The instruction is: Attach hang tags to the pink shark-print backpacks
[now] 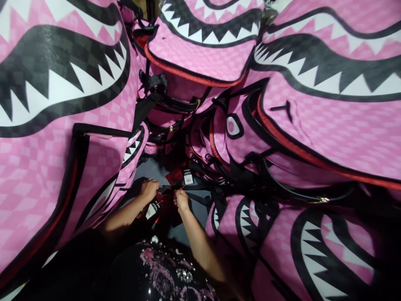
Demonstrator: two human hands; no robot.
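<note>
While pink shark-mouth bags (328, 125) crowd around me, my left hand (149, 189) and right hand (181, 200) each pinch a black strap (169, 189). The white tag (188, 178) just beyond carries print too small to read.

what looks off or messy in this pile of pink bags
Nothing looks damaged or spilled. The pink shark-mouth bags are heaped at all angles, tilted and overlapping. Loose black straps tangle in the middle gap, where the left hand and right hand grip a strap beside a white tag.

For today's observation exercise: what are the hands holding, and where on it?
Both hands, left and right, grip a black strap along its length, among pink bags.
</note>
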